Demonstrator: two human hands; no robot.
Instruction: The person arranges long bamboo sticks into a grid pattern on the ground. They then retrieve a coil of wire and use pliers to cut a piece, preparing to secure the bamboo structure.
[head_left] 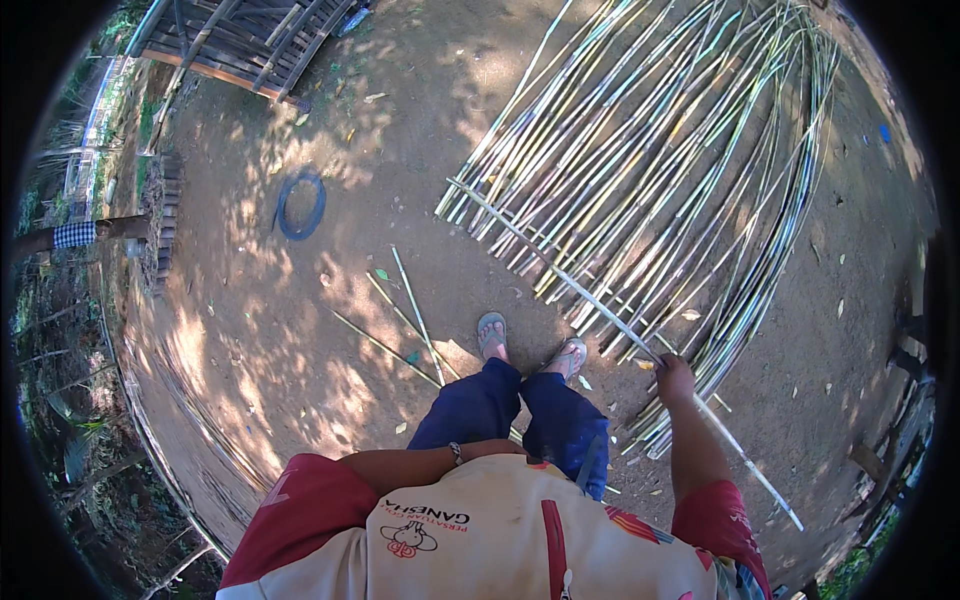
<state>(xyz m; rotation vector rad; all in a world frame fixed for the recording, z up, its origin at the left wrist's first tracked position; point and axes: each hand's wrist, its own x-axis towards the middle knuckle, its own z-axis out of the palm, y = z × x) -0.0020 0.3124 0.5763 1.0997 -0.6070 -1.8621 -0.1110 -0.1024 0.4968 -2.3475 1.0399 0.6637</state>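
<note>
Fan of poles (640,165): spread over the dirt ground (420,130); its near ends are ragged, so a pole dragged over them could snag and skew its neighbours.
Long pole (600,308): slants across the fan's near ends, whether touching them or just above I cannot tell; its tail juts beyond the fan's near right corner and could swing into something.
Right hand (676,380): at that corner, fingers wrapped around the long pole; being the only visible grip, it may let the far tip dip or twist.
Left hand (498,449): on the person's side of the fan, partly behind the shirt (500,560); I cannot tell how its fingers stand.
Sandals (492,325): just beside the fan's near ends; a forward step might roll a stalk.
Loose sticks (414,305): left of the fan, a tripping risk.
</note>
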